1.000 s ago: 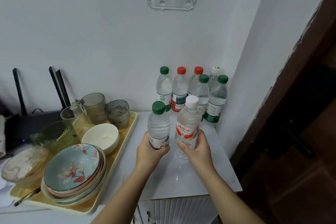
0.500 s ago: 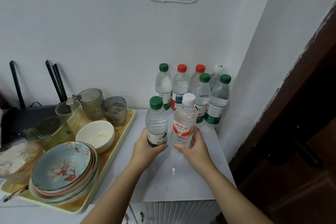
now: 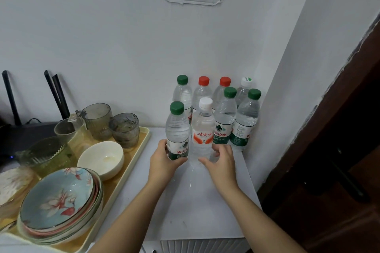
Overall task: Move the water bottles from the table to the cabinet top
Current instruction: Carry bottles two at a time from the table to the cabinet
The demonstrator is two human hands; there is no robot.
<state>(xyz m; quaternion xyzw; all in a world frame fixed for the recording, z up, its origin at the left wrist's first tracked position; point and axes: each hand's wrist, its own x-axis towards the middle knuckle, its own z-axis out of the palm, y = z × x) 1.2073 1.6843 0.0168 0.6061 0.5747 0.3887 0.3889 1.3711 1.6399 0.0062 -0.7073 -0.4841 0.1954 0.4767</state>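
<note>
My left hand (image 3: pixel 164 162) grips a clear green-capped water bottle (image 3: pixel 177 131) around its lower label, upright. Beside it stands a white-capped bottle with an orange label (image 3: pixel 202 129). My right hand (image 3: pixel 221 162) is wrapped around its base, thumb in front and fingers behind. Both bottles are side by side on or just above the white cabinet top (image 3: pixel 205 207). Directly behind them, several more bottles (image 3: pixel 226 113) with green, red and white caps stand in the wall corner.
To the left, a yellow tray (image 3: pixel 131 170) holds stacked patterned bowls (image 3: pixel 59 201), a white bowl (image 3: pixel 101 159) and several glass cups (image 3: pixel 123 129). A black router (image 3: pixel 26 129) sits behind it. A dark wooden door (image 3: pixel 339 170) borders the right side.
Both hands have carried their bottles away from me, toward the group in the corner, and lower onto the cabinet top. The two bottles now stand right against the back rows.
</note>
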